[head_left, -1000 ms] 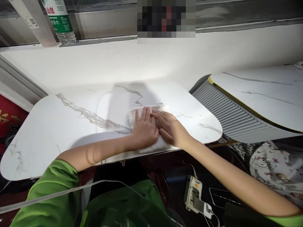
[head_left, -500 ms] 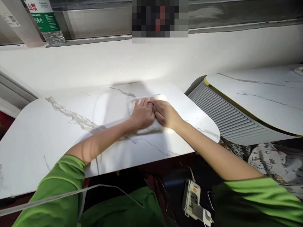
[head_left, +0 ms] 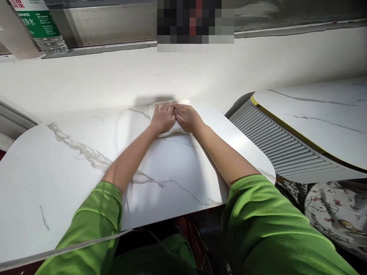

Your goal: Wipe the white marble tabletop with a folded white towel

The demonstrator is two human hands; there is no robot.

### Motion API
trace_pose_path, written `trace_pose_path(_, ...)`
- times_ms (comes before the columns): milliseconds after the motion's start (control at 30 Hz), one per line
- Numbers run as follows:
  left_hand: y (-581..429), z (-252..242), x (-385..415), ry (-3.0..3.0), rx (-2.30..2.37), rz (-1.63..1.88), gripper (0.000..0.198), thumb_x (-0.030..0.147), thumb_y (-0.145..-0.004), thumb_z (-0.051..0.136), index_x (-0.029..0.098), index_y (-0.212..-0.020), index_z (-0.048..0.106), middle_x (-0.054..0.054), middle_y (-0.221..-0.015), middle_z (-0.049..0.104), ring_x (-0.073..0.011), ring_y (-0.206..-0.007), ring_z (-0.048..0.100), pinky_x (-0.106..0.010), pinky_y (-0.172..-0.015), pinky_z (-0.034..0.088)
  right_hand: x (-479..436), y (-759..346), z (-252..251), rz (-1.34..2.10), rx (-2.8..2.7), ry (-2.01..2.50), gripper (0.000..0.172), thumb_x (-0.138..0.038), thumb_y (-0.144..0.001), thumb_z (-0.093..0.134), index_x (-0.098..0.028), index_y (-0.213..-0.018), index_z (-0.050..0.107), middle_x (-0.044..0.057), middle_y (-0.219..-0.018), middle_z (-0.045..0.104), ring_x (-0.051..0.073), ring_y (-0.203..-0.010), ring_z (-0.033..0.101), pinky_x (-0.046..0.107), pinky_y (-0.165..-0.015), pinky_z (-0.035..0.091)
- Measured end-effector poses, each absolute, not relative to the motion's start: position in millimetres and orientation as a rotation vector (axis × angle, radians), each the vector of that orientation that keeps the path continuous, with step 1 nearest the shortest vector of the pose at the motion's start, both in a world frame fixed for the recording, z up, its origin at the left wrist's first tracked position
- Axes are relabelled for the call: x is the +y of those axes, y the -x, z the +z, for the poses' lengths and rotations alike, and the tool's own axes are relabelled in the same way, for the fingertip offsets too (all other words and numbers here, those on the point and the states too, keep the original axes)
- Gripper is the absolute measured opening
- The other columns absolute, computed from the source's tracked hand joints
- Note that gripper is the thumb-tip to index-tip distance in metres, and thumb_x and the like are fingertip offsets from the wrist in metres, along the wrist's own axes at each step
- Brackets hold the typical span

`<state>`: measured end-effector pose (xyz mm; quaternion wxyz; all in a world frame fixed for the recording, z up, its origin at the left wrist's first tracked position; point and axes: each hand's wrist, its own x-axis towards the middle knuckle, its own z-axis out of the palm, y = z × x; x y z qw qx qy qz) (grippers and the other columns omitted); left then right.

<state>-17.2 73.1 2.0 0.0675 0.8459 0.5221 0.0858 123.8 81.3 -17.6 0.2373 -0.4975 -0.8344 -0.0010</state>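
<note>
A white cloth (head_left: 174,130) lies on the white marble-patterned tabletop (head_left: 86,183), close to its back edge by the wall. My left hand (head_left: 164,117) presses flat on the cloth, with its fingers stretched toward the wall. Beside it, my right hand (head_left: 187,117) also rests on the cloth, its fingertips touching or just overlapping the left hand's fingers. Both palms face down, and the cloth shows around and in front of them.
Bottles (head_left: 50,32) stand on the ledge at the upper left. To the right is a second marbled table (head_left: 315,110) with a ribbed side and gold edge. Patterned fabric (head_left: 329,206) lies at the lower right. A pale cord (head_left: 86,242) crosses the lower left.
Both hands and the cloth have moved away from me, toward the wall, and slightly left. The power strip at the bottom is no longer visible.
</note>
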Motion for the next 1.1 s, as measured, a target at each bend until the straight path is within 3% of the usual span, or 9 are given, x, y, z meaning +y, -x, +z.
trace_pose_path(200, 6.3, 3.4, 15.8, -2.576, 1.552, 0.227, 0.053, 0.026, -0.101, 0.026, 0.007, -0.150, 0.036, -0.017, -0.160, 0.031, -0.0269, -0.150, 0.024, -0.049, -0.123, 0.014, 28.3, -143.3, -21.4, -0.021, -2.347, 1.275, 0.052, -0.021, -0.082, 0.037, -0.010, -0.130, 0.055, 0.018, -0.129, 0.064, 0.033, -0.118, 0.059, 0.050, -0.101, 0.046)
trace_pose_path(467, -59.6, -1.0, -81.1, -2.659, 1.404, 0.295, 0.052, 0.029, -0.098, 0.036, 0.002, -0.142, 0.045, -0.024, -0.156, 0.035, -0.0365, -0.148, 0.026, -0.056, -0.122, 0.017, -79.8, -221.0, -23.4, 0.003, -2.329, 1.336, 0.056, -0.019, -0.082, 0.039, -0.021, -0.137, 0.051, 0.010, -0.138, 0.059, 0.031, -0.129, 0.054, 0.057, -0.105, 0.044)
trace_pose_path(567, -82.1, -4.6, -93.5, -2.721, 1.349, 0.410, 0.049, 0.026, -0.097, 0.039, 0.002, -0.138, 0.049, -0.024, -0.153, 0.040, -0.0360, -0.146, 0.031, -0.058, -0.121, 0.019, -97.8, -243.7, -21.4, -0.017, -2.311, 1.380, 0.057, -0.018, -0.082, 0.038, -0.020, -0.137, 0.050, 0.011, -0.138, 0.059, 0.031, -0.127, 0.055, 0.058, -0.104, 0.045)
trace_pose_path(700, -95.6, -7.6, -84.7, -2.713, 1.365, 0.461, 0.048, 0.023, -0.095, 0.041, 0.002, -0.137, 0.050, -0.024, -0.151, 0.043, -0.0346, -0.144, 0.035, -0.058, -0.120, 0.021, -89.5, -252.3, -16.2, 0.007, -2.314, 1.393, 0.059, -0.018, -0.079, 0.039, -0.022, -0.136, 0.052, 0.009, -0.135, 0.061, 0.031, -0.124, 0.057, 0.058, -0.103, 0.046)
trace_pose_path(900, -93.3, -4.9, -37.0, -2.620, 1.443, 0.342, 0.052, 0.023, -0.097, 0.036, 0.001, -0.144, 0.042, -0.023, -0.156, 0.035, -0.0340, -0.148, 0.028, -0.055, -0.122, 0.016, -33.4, -242.2, -15.5, 0.038, -2.293, 1.348, 0.058, -0.016, -0.077, 0.040, -0.017, -0.132, 0.056, 0.012, -0.132, 0.064, 0.032, -0.123, 0.057, 0.057, -0.105, 0.044)
trace_pose_path(1100, -86.2, -2.6, 38.4, -2.527, 1.545, 0.298, 0.053, 0.023, -0.099, 0.025, 0.012, -0.150, 0.036, -0.011, -0.160, 0.033, -0.0277, -0.150, 0.024, -0.051, -0.124, 0.013, 46.0, -229.5, -16.5, 0.020, -2.307, 1.335, 0.051, -0.018, -0.078, 0.041, -0.015, -0.126, 0.059, 0.013, -0.124, 0.068, 0.034, -0.114, 0.061, 0.053, -0.098, 0.047)
